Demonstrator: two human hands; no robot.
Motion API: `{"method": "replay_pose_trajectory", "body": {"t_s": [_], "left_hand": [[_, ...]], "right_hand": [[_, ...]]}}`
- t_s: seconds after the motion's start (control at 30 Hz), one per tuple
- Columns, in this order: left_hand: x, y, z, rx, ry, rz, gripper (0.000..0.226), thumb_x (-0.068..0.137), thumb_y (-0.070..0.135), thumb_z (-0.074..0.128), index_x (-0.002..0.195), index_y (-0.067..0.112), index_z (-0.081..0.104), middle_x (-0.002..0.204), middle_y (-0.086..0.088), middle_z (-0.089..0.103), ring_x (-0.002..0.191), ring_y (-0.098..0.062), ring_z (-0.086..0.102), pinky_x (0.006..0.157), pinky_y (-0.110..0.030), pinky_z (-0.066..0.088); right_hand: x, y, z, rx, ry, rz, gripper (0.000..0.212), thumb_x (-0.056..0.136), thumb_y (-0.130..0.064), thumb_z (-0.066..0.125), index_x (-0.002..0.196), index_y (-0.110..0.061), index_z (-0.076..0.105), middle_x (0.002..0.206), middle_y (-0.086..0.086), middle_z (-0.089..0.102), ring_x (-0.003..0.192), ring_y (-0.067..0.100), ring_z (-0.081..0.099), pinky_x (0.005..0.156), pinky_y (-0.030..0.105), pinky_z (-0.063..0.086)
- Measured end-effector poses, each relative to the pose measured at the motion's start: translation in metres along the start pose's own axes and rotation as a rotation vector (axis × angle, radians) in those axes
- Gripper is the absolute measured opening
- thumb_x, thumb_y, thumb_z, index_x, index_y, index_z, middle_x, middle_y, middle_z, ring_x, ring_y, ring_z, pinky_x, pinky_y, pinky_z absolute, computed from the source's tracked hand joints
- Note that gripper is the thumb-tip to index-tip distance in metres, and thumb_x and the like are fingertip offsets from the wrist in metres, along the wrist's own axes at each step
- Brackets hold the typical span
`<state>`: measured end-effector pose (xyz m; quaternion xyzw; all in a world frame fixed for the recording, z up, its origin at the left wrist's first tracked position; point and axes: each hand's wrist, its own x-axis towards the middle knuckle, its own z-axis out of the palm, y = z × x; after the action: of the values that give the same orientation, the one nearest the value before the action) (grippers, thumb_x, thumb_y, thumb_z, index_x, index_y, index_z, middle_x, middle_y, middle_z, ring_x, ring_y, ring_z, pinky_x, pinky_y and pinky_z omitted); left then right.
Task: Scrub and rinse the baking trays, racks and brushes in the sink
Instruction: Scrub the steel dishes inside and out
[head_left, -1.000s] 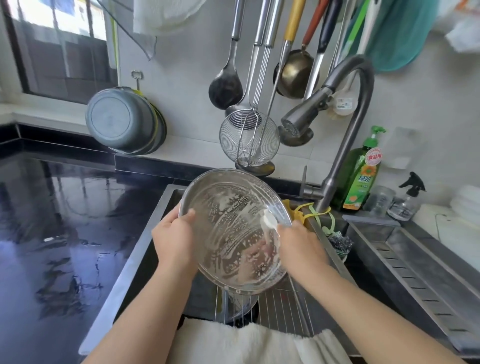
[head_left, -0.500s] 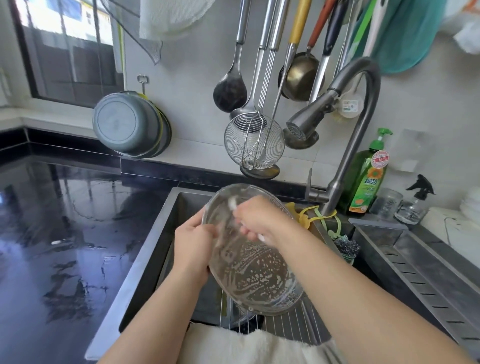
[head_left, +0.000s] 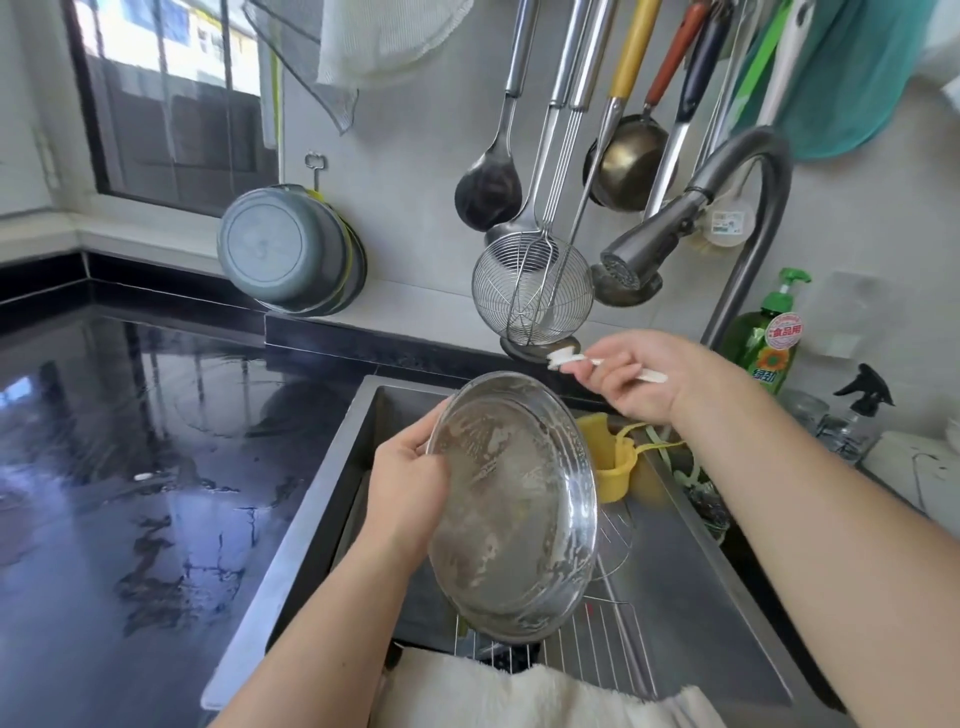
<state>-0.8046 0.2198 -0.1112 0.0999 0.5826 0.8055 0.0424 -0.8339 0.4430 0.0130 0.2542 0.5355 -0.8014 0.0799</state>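
Hands are raised over the sink (head_left: 332, 467), both forearms entering from the bottom of the frame. The left hand (head_left: 410, 483), at centre frame, is closed on the left rim of a round metal tray (head_left: 511, 504), thumb over the edge and fingers behind. The tray is held tilted, its soapy inner face turned up and to the right, its lower edge hanging above a wire rack (head_left: 597, 639) that lies in the basin. The right hand (head_left: 644, 374), higher and right of centre, is lifted clear of the tray's upper rim; a small white brush (head_left: 566, 358) is pinched between thumb and fingertips, its bristle head pointing left, apart from the tray.

A yellow cup (head_left: 613, 467) is seen at the back of the basin, just right of the tray; its contents cannot be told. A white towel (head_left: 519, 691) is draped over the near edge of the sink at the bottom of the frame. The faucet (head_left: 644, 244) arches in from the upper right, its spray head aimed down and left above the right hand. A green soap bottle (head_left: 769, 343) stands at the right edge, and a grey basin (head_left: 280, 249) hangs on the wall at upper left.
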Motion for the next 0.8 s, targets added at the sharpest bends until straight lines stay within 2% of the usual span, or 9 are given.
{"method": "replay_pose_trajectory", "body": {"t_s": [0.07,0.13,0.23,0.33,0.43,0.5,0.6,0.7,0.8], "left_hand": [[-0.002,0.0,-0.001,-0.003,0.017,0.007,0.04,0.097,0.001,0.067,0.108,0.037,0.082,0.107,0.004,0.08,0.106,-0.017,0.075,0.097,-0.046,0.06],[-0.003,0.001,-0.002,-0.02,0.03,-0.01,0.039,0.097,0.003,0.067,0.107,0.037,0.082,0.107,0.004,0.08,0.106,-0.017,0.075,0.098,-0.048,0.059],[-0.006,0.002,0.005,-0.038,0.0,-0.027,0.032,0.098,0.007,0.069,0.107,0.036,0.082,0.107,0.001,0.08,0.106,-0.021,0.075,0.097,-0.047,0.06],[-0.004,-0.001,0.003,-0.012,0.04,-0.051,0.04,0.096,-0.002,0.063,0.106,0.031,0.083,0.099,-0.003,0.08,0.091,-0.022,0.075,0.084,-0.039,0.061],[-0.001,-0.003,-0.007,0.042,0.118,-0.074,0.06,0.084,-0.017,0.043,0.096,0.025,0.084,0.071,-0.004,0.067,0.063,-0.022,0.053,0.055,-0.027,0.041],[-0.005,0.003,-0.004,0.0,0.097,-0.077,0.059,0.087,-0.017,0.046,0.106,0.025,0.083,0.083,-0.003,0.077,0.069,-0.022,0.068,0.055,-0.025,0.048],[-0.011,0.01,0.003,-0.048,0.038,-0.077,0.057,0.088,-0.02,0.05,0.109,0.022,0.082,0.095,-0.007,0.081,0.078,-0.019,0.077,0.055,-0.023,0.055],[-0.009,0.012,0.003,-0.036,0.051,-0.062,0.073,0.078,-0.026,0.038,0.11,0.023,0.082,0.093,-0.008,0.08,0.068,-0.011,0.073,0.052,-0.02,0.052],[-0.011,0.016,0.004,-0.036,0.07,-0.051,0.072,0.076,-0.026,0.036,0.109,0.018,0.082,0.091,-0.006,0.08,0.073,-0.012,0.076,0.057,-0.02,0.056]], "right_hand": [[-0.006,0.017,0.002,-0.401,0.131,-0.153,0.016,0.105,-0.009,0.045,0.103,0.002,0.056,0.072,0.008,0.048,0.036,0.005,0.034,0.029,0.015,0.023],[0.004,0.046,0.005,-1.027,0.31,-0.4,0.025,0.103,-0.012,0.046,0.083,-0.008,0.06,0.071,0.008,0.05,0.048,0.019,0.043,0.04,0.023,0.025],[0.024,0.083,0.01,-1.622,0.502,-0.684,0.025,0.103,-0.015,0.045,0.093,-0.013,0.067,0.081,0.006,0.053,0.078,0.03,0.056,0.056,0.034,0.034],[0.034,0.12,0.023,-1.543,0.389,-0.909,0.023,0.105,-0.027,0.04,0.115,-0.017,0.059,0.084,-0.002,0.044,0.079,0.027,0.055,0.062,0.037,0.039],[0.024,0.156,0.036,-1.595,0.188,-1.063,0.036,0.107,-0.034,0.035,0.142,-0.029,0.042,0.089,-0.005,0.044,0.072,0.021,0.054,0.06,0.041,0.05],[0.036,0.144,0.025,-1.618,0.377,-1.049,0.042,0.107,-0.025,0.038,0.149,-0.028,0.036,0.089,-0.002,0.047,0.07,0.02,0.055,0.056,0.04,0.051],[0.05,0.118,0.007,-1.558,0.7,-0.831,0.031,0.108,-0.022,0.037,0.135,-0.016,0.052,0.09,0.0,0.049,0.068,0.018,0.052,0.048,0.032,0.038],[0.038,0.144,0.012,-1.514,0.478,-0.81,0.031,0.107,-0.041,0.037,0.125,-0.023,0.056,0.085,-0.005,0.046,0.068,0.017,0.052,0.053,0.033,0.036],[0.021,0.176,0.01,-1.647,0.247,-1.044,0.041,0.108,-0.03,0.041,0.149,-0.026,0.044,0.088,-0.008,0.043,0.063,0.013,0.05,0.053,0.034,0.046]]}}
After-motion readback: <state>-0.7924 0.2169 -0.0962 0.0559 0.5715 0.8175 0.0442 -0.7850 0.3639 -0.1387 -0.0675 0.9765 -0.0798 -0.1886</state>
